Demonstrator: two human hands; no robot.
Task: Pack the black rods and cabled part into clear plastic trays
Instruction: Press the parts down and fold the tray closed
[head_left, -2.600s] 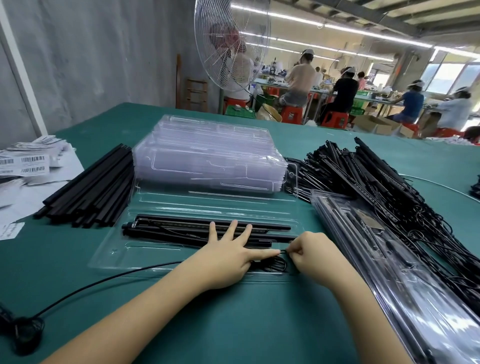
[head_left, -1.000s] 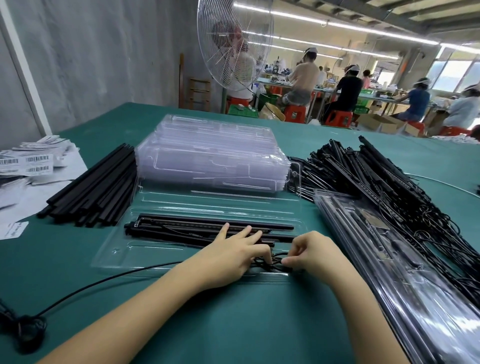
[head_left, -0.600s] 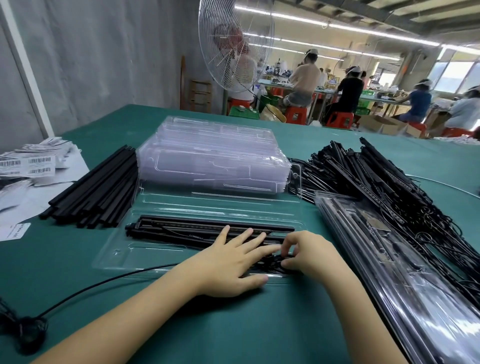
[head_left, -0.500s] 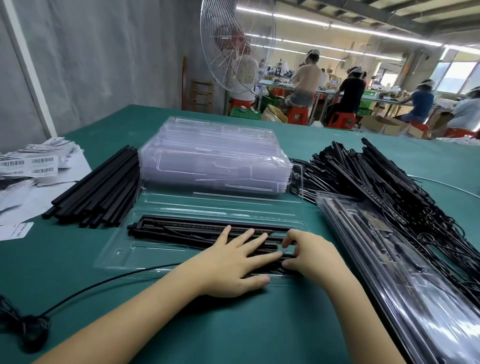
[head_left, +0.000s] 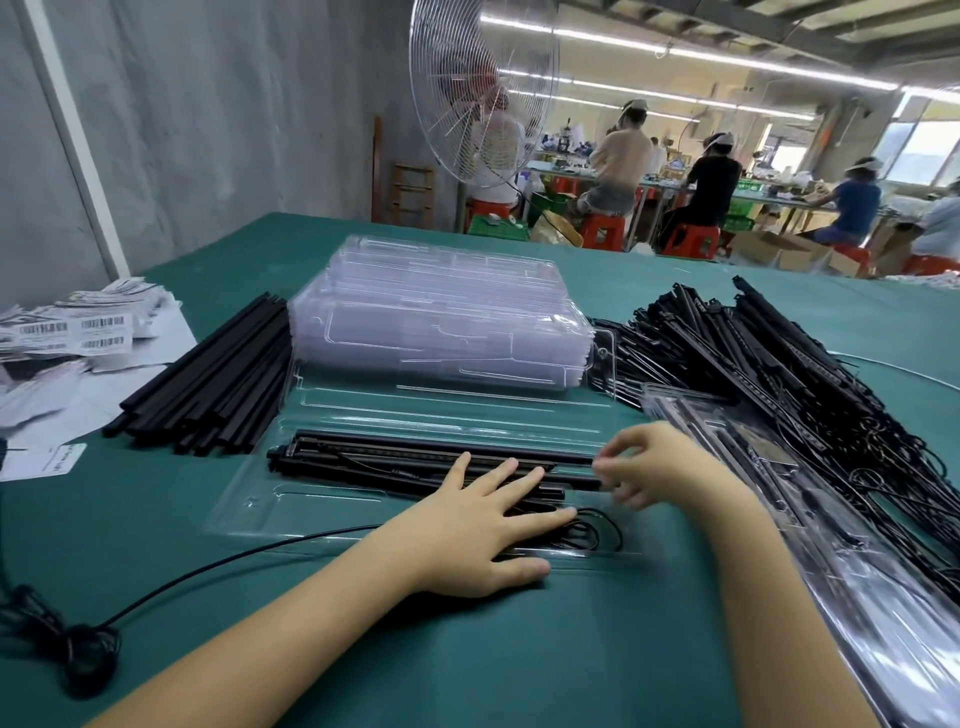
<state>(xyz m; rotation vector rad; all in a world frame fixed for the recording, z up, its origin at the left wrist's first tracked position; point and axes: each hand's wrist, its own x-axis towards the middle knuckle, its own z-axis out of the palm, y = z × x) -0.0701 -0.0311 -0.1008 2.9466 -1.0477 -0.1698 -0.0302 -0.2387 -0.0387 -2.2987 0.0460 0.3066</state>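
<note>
My left hand (head_left: 478, 540) lies flat, fingers straight, pressing the rods (head_left: 395, 462) in the tray (head_left: 249, 514).
Cable coil (head_left: 597, 530) at its 3 o'clock. My right hand (head_left: 670, 467) is blurred and curled at the rod ends, can't tell if it's gripping.

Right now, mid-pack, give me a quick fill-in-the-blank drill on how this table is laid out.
1. The ___ hand lies flat on the black rods in the open tray.
2. The heap of cabled parts lies to the ___ of the stack of empty trays.
3. The paper labels, left of the loose rods, carry printed ___.

Missing words: left; right; barcodes.
</note>
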